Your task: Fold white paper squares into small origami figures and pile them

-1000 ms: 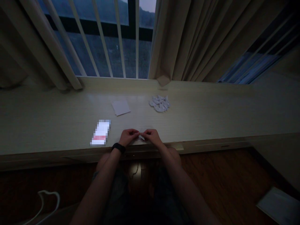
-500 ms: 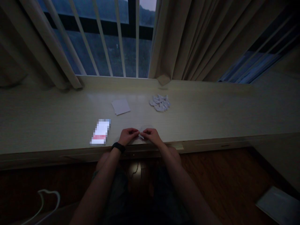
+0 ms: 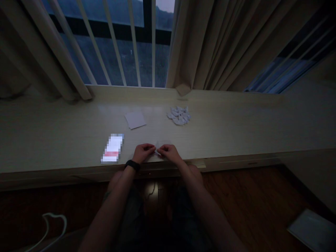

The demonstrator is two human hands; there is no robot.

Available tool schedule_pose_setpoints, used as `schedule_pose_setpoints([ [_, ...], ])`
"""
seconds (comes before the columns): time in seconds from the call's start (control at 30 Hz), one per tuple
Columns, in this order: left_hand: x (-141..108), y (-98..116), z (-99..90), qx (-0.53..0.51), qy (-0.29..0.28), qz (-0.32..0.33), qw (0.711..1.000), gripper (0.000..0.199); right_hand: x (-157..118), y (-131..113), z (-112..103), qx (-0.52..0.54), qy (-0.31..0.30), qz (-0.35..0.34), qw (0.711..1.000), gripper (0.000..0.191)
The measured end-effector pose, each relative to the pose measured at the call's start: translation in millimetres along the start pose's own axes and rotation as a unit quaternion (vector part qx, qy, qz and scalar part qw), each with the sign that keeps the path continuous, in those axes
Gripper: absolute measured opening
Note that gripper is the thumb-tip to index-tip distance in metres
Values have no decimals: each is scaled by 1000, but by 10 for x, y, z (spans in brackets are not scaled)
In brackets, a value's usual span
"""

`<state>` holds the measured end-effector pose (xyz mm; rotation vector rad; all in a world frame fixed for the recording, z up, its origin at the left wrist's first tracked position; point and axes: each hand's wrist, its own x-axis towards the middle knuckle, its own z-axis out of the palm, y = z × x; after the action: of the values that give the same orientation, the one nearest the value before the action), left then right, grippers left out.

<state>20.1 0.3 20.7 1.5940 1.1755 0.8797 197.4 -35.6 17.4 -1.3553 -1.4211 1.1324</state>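
Near the front edge of the pale surface (image 3: 236,129), a small white piece of paper (image 3: 157,148) is between my two hands. My left hand (image 3: 145,151), with a dark band on its wrist, pinches the paper's left side. The fingers of my right hand (image 3: 167,151) are closed on its right side. The paper's exact shape is mostly hidden by my fingers. Farther back lie a small stack of square white sheets (image 3: 135,119) on the left and a cluster of folded white paper pieces (image 3: 179,115) on the right.
A lit phone (image 3: 112,148) with a blurred-out screen lies left of my hands. Behind the surface are a barred window (image 3: 118,52) and curtains (image 3: 204,45). Below are the wooden floor (image 3: 246,199), a white curved object (image 3: 56,214) and a flat pale object (image 3: 313,227).
The paper between my hands has shifted slightly, with a small peak now showing above my fingertips. My hands have barely moved.
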Motion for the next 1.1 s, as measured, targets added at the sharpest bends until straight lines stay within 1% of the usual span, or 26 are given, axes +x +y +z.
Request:
schedule_pose_setpoints([
  [0.1,-1,-2,6,37,1,18,999,37,-10,7,6,-68,13,-24,997,27],
  [0.2,-1,6,10,58,2,24,998,37,-6,12,10,-90,7,-35,995,28],
  [0.33,-8,23,9,36,-8,14,999,37,2,21,3,-89,4,-46,995,29],
  [0.57,5,-13,13,27,-2,5,1000,41,6,15,-1,-78,1,-31,997,32],
  [0.9,-3,51,1,-1,-9,-14,1000,40,1,10,-14,-82,2,-40,996,32],
  [1.0,7,29,-8,-28,-12,-26,999,41,0,8,-12,-65,0,-32,997,33],
  [1.1,18,-2,-14,-61,8,-51,997,43,7,22,1,-23,-14,-7,1000,32],
])
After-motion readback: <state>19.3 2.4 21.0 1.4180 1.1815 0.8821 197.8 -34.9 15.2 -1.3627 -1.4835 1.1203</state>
